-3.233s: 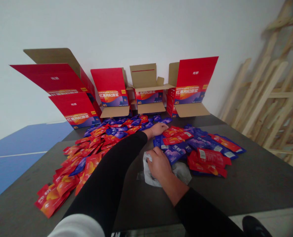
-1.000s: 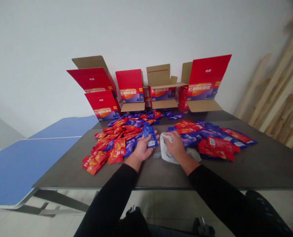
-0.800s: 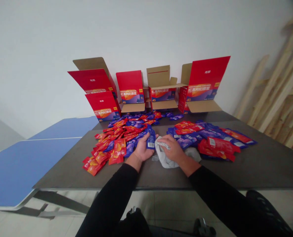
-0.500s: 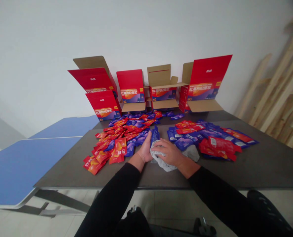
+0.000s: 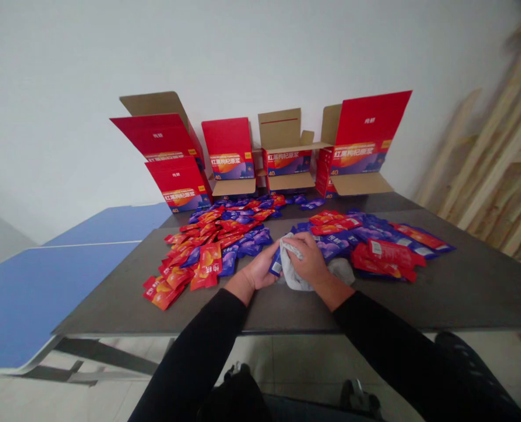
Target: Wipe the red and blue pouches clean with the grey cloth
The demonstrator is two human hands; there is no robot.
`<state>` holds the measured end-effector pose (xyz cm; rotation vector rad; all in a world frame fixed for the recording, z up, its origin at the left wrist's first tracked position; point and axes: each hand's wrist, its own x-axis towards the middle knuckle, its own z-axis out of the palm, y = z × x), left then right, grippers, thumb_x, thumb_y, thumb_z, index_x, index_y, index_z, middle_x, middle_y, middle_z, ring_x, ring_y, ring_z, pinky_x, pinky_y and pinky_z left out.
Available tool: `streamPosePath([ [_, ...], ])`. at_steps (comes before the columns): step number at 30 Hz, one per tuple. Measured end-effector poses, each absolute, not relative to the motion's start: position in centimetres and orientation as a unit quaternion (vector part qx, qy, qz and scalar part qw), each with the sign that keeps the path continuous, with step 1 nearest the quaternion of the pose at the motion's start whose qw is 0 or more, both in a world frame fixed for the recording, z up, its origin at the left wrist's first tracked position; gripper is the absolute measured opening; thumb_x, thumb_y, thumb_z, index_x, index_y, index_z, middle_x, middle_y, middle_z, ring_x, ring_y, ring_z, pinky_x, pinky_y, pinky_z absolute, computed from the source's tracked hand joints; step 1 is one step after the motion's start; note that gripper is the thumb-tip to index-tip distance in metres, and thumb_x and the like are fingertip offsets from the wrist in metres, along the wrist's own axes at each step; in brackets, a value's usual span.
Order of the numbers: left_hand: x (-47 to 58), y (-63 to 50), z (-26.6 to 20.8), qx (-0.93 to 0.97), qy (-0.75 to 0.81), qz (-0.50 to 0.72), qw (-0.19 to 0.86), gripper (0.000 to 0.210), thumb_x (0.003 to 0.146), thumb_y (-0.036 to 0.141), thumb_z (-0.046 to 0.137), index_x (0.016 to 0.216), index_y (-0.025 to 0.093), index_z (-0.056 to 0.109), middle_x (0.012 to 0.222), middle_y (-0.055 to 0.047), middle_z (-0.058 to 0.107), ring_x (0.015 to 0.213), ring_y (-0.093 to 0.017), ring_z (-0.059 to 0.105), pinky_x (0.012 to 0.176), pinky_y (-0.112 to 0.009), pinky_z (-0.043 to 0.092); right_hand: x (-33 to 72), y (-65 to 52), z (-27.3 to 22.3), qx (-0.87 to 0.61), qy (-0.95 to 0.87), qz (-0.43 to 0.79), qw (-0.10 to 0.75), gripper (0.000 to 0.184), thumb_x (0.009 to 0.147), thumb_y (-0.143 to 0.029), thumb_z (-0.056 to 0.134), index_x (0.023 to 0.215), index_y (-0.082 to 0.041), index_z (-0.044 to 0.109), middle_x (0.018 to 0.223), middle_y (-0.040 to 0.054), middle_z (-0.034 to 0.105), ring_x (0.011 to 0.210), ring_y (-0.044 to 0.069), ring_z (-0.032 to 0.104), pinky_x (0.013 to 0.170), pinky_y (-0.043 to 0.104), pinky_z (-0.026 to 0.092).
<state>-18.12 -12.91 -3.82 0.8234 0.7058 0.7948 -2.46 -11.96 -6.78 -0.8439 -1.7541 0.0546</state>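
dark grey table [image 5: 462, 293] carries it all; red cartons [image 5: 365, 143] stand open along the wall, flaps up so their mouths are clear. loose sachets [image 5: 216, 234] lie in two heaps, well apart. between them the left hand [image 5: 258, 272] is clenched on a blue sachet [image 5: 276, 265], tilted toward the white cloth [image 5: 293, 275] that the right hand [image 5: 310, 264] grasps against it, seemingly wiping.

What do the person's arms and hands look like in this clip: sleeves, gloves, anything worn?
Both arms are in long, plain black sleeves that end at the wrists. The left hand and right hand are bare: no gloves, and no watch, ring or markings show.
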Motion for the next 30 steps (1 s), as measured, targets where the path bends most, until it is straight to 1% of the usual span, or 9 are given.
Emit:
streamPosePath([
  [3,-18.2,-12.8,-4.0,0.364,0.315,0.363,0.798,0.041,0.094,0.055,0.060,0.099,0.015,0.071,0.070,-0.003,0.067,0.052,-0.012,0.059,0.048,-0.021,0.041,-2.4,-11.4,-7.1,-0.359,-0.728,0.019,0.584,0.033,0.089,-0.014,0.059,0.115,-0.028,0.073,0.104,0.0064,0.061,0.097,0.023,0.063,0.091,0.041,0.059],
  [8,-18.5,-12.9,-4.3,0.377,0.301,0.362,0.797,0.044,0.090,0.057,0.065,0.098,0.014,0.068,0.070,-0.002,0.063,0.054,-0.011,0.058,0.046,-0.020,0.039,-2.2,-11.2,-6.9,-0.396,-0.695,0.026,0.600,0.028,0.090,-0.019,0.058,0.112,-0.027,0.073,0.105,0.0067,0.062,0.098,0.025,0.063,0.092,0.043,0.058],
  [11,-18.9,-13.0,-4.2,0.395,0.285,0.354,0.799,0.038,0.081,0.035,0.077,0.113,0.018,0.066,0.076,0.000,0.063,0.059,-0.010,0.059,0.046,-0.017,0.037,-2.0,-11.0,-6.6,-0.420,-0.675,0.032,0.606,0.026,0.091,-0.022,0.057,0.110,-0.024,0.074,0.102,0.0079,0.062,0.097,0.025,0.063,0.091,0.042,0.057],
  [13,-19.2,-13.0,-4.1,0.404,0.274,0.345,0.802,0.052,0.074,0.015,0.074,0.124,0.023,0.062,0.078,0.001,0.063,0.062,-0.010,0.060,0.047,-0.016,0.037,-1.9,-10.8,-6.5,-0.439,-0.657,0.037,0.612,0.026,0.090,-0.022,0.056,0.109,-0.023,0.074,0.102,0.0083,0.062,0.097,0.024,0.063,0.091,0.042,0.057],
  [15,-19.7,-12.9,-3.9,0.403,0.269,0.337,0.807,0.061,0.070,0.007,0.068,0.128,0.023,0.060,0.080,-0.001,0.064,0.065,-0.012,0.062,0.049,-0.017,0.039,-1.7,-10.5,-6.5,-0.463,-0.633,0.045,0.619,0.025,0.089,-0.022,0.056,0.107,-0.022,0.074,0.102,0.0086,0.062,0.096,0.025,0.063,0.092,0.042,0.057],
  [17,-20.1,-12.8,-3.8,0.390,0.268,0.334,0.815,0.056,0.072,0.008,0.066,0.126,0.020,0.060,0.084,-0.005,0.068,0.070,-0.015,0.067,0.053,-0.020,0.045,-1.6,-10.1,-6.3,-0.484,-0.610,0.054,0.625,0.024,0.089,-0.023,0.056,0.103,-0.021,0.075,0.100,0.0093,0.063,0.095,0.025,0.063,0.091,0.043,0.056],
  [20,-20.5,-12.5,-3.6,0.347,0.262,0.338,0.835,0.043,0.081,0.013,0.064,0.125,0.014,0.061,0.095,-0.011,0.072,0.085,-0.023,0.073,0.072,-0.032,0.057,-1.3,-9.9,-6.0,-0.503,-0.582,0.063,0.636,0.022,0.089,-0.024,0.057,0.100,-0.019,0.075,0.098,0.0105,0.065,0.094,0.025,0.063,0.093,0.043,0.055],
  [23,-20.5,-11.8,-3.5,0.292,0.243,0.372,0.847,0.038,0.090,0.017,0.058,0.127,0.010,0.062,0.105,-0.016,0.073,0.098,-0.028,0.073,0.090,-0.042,0.056,-1.2,-10.1,-5.8,-0.493,-0.577,0.061,0.649,0.021,0.089,-0.026,0.058,0.102,-0.020,0.075,0.100,0.0100,0.065,0.096,0.025,0.063,0.093,0.044,0.055],
  [30,-20.0,-10.8,-3.2,0.243,0.292,0.510,0.772,0.018,0.091,0.008,0.054,0.103,0.010,0.068,0.090,-0.011,0.075,0.086,-0.022,0.075,0.095,-0.039,0.056,-2.0,-11.6,-6.9,-0.320,-0.755,0.088,0.566,0.023,0.087,-0.020,0.065,0.105,-0.029,0.076,0.100,0.0038,0.064,0.095,0.023,0.066,0.089,0.039,0.058],
])
